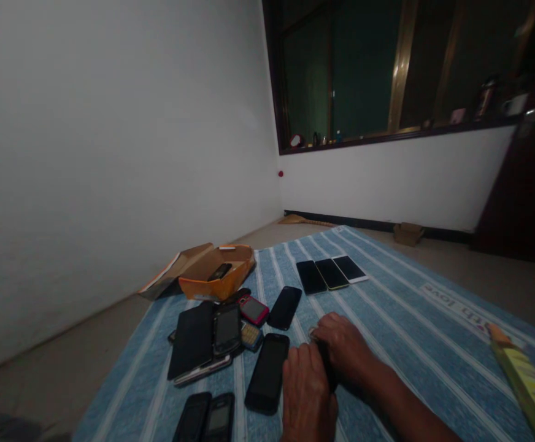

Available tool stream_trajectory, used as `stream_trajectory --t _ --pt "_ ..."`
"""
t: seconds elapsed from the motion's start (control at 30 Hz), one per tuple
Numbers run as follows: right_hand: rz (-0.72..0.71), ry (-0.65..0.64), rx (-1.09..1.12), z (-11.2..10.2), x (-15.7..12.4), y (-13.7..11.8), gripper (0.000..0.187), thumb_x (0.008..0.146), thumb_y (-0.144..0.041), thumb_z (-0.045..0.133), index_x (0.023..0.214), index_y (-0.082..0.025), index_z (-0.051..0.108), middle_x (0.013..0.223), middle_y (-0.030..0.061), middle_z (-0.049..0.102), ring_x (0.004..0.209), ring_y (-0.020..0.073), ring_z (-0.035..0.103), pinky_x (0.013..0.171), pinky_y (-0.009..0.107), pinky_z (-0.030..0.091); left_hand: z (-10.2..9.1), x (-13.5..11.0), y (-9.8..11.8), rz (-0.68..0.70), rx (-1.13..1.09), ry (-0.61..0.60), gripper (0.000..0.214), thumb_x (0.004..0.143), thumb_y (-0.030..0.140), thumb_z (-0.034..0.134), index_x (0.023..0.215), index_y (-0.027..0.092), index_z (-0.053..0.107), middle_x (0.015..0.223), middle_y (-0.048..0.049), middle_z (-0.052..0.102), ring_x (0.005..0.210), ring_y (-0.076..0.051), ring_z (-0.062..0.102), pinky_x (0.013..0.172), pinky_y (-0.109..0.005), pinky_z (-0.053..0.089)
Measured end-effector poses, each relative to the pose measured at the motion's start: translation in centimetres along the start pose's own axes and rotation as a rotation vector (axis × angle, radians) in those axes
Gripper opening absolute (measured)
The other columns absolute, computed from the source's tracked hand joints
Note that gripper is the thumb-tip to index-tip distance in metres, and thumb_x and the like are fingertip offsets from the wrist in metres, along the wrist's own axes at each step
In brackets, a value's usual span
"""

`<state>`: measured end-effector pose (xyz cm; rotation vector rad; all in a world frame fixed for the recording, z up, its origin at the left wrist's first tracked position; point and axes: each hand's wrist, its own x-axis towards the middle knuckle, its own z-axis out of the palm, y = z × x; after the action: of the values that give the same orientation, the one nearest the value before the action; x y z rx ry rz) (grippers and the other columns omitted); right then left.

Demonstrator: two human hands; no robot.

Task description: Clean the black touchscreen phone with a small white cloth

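Right of the hands (308, 385) (345, 345) gripping a dark object (326, 363), lettering (446, 302) resembles "Love".

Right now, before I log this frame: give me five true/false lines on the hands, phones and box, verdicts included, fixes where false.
1. The left hand and right hand are both on a dark object. True.
2. The pink phone is inside the orange box. False: the pink phone lies outside the orange box.
3. The white-framed phone is the rightmost of three phones side by side. True.
4. The orange box is shut. False: it stands open, with a small dark phone inside.
5. The cloth is plain red. False: it is blue with pale stripes.
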<state>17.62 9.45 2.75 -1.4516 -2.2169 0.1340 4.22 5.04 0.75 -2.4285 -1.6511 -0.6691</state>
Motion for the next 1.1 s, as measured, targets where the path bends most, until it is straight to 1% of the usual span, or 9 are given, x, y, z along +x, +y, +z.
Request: stream_trajectory --t 0.1,0.23,0.33,0.4,0.53,0.7,0.83,1.03,1.1 --pt "0.093 0.013 0.031 -0.3 0.1 1.2 0.028 0.087 -0.008 0.045 0.091 -0.020 0.070 0.088 0.0051 0.064 0.088 0.0182 0.053 0.077 0.027 0.034 0.2 -0.1 0.0 0.021 0.031 0.017 0.058 0.058 0.001 0.061 0.114 0.015 0.056 0.102 -0.0073 0.055 0.095 -0.027 0.048 0.084 -0.040 0.040" --pt "0.218 0.028 0.166 -0.1 0.3 2.6 0.035 0.083 -0.003 0.039 0.088 -0.019 0.070 0.086 0.0052 0.064 0.081 0.0151 0.057 0.072 0.022 0.036 0.5 -0.2 0.0 0.018 0.026 0.041 0.068 0.054 0.000 0.060 0.120 0.013 0.053 0.105 -0.0081 0.054 0.098 -0.028 0.047 0.086 -0.040 0.040" --pt "0.320 0.043 0.175 0.7 0.4 3.6 0.034 0.074 0.001 0.040 0.080 -0.016 0.068 0.082 0.0065 0.065 0.079 0.0156 0.058 0.071 0.022 0.036 0.7 -0.3 0.0 0.020 0.019 0.056 0.068 0.053 0.001 0.060 0.120 0.012 0.053 0.105 -0.0084 0.054 0.098 -0.028 0.047 0.087 -0.040 0.040" --pt "0.360 0.044 0.174 1.1 0.3 4.2 0.031 0.070 0.001 0.040 0.073 -0.016 0.067 0.078 0.0070 0.065 0.077 0.0162 0.058 0.069 0.022 0.036 0.8 -0.3 0.0 0.019 0.016 0.069 0.068 0.053 0.000 0.059 0.120 0.011 0.053 0.104 -0.0084 0.053 0.098 -0.028 0.046 0.088 -0.040 0.040" --pt "0.338 0.043 0.209 1.6 0.1 5.1 0.029 0.067 0.000 0.040 0.065 -0.016 0.064 0.073 0.0054 0.066 0.074 0.0154 0.059 0.068 0.022 0.035 1.1 -0.5 -0.2 0.012 0.009 0.076 0.067 0.053 0.000 0.058 0.118 0.014 0.054 0.102 -0.0072 0.053 0.096 -0.027 0.047 0.086 -0.040 0.041" --pt "0.360 0.051 0.274 1.7 0.0 5.2 0.024 0.063 -0.002 0.041 0.057 -0.016 0.060 0.064 0.0037 0.065 0.069 0.0150 0.058 0.063 0.022 0.033 1.6 -0.7 -0.6 0.017 -0.031 0.101 0.068 0.054 0.000 0.058 0.120 0.013 0.052 0.105 -0.0085 0.053 0.096 -0.027 0.046 0.087 -0.039 0.043" --pt "0.382 -0.022 0.333 1.0 -0.2 4.9 0.021 0.060 -0.005 0.042 0.053 -0.015 0.058 0.059 0.0031 0.063 0.064 0.0144 0.058 0.058 0.023 0.031 1.5 -0.7 -0.7 -0.010 -0.043 0.121 0.070 0.054 0.000 0.058 0.122 0.014 0.050 0.103 -0.0081 0.053 0.096 -0.027 0.047 0.084 -0.038 0.044" --pt "0.332 -0.186 0.287 -0.5 -0.9 6.0 0.017 0.057 -0.007 0.045 0.043 -0.016 0.050 0.047 0.0020 0.054 0.055 0.0129 0.051 0.053 0.024 0.026 1.5 -0.7 -0.7 -0.001 -0.079 0.134 0.070 0.055 0.001 0.060 0.123 0.012 0.048 0.103 -0.0085 0.053 0.098 -0.028 0.046 0.086 -0.039 0.044" --pt "0.346 -0.161 0.291 -0.8 -0.9 6.4 0.017 0.057 -0.007 0.046 0.044 -0.016 0.052 0.049 0.0024 0.056 0.056 0.0135 0.052 0.054 0.024 0.028 1.6 -0.7 -0.8 -0.001 -0.082 0.135 0.068 0.057 0.001 0.059 0.123 0.013 0.048 0.102 -0.0079 0.053 0.097 -0.028 0.046 0.086 -0.039 0.044"
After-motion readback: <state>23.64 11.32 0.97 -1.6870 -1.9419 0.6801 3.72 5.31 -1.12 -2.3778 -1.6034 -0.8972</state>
